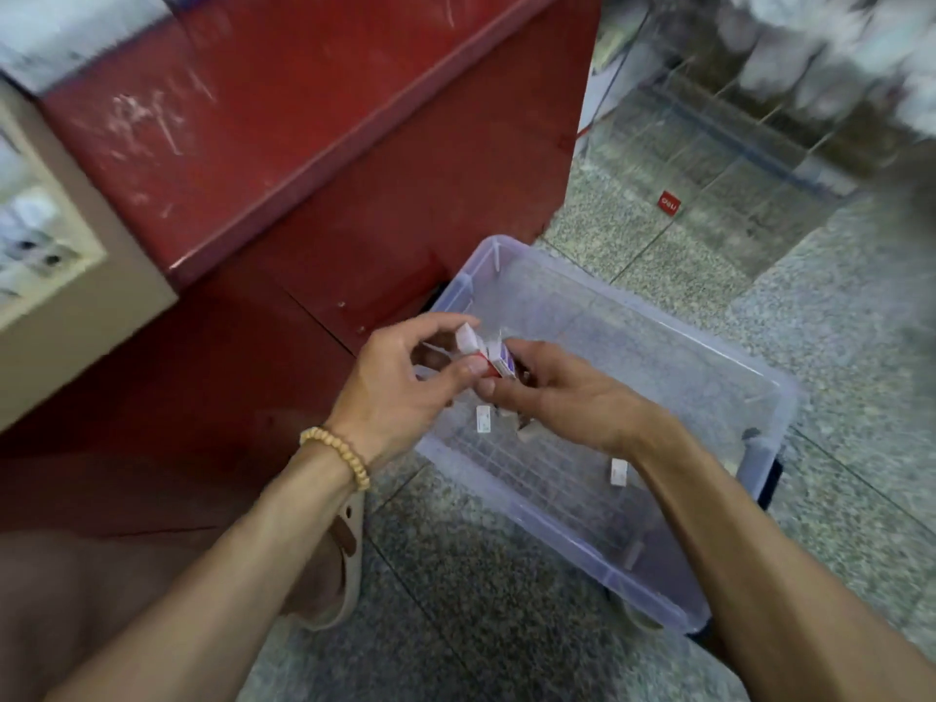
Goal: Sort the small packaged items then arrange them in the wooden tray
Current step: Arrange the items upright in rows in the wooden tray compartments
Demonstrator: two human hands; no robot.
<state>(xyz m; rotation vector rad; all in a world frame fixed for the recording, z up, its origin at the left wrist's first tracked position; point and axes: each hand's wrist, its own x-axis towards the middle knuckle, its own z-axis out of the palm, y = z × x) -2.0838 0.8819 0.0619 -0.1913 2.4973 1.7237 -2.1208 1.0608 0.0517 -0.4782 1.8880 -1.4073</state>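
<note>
Only one bit of writing reads from the head view: a red "deli" tag (669, 202) on a clear case near the speckled floor (835, 347). Left hand (400, 377) and right hand (552, 392) together pinch a few small red-and-white packets (489, 354), print too blurred, over the clear plastic bin's (709, 347) near-left corner. Two white packets (482, 419) lie on its otherwise open bottom. Red cabinet (283, 159) crowds the bin's left rim.

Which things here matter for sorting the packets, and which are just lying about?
Job: small boxes held by left hand and right hand; loose packets in clear plastic bin.
Lying about: red counter; wire rack.
</note>
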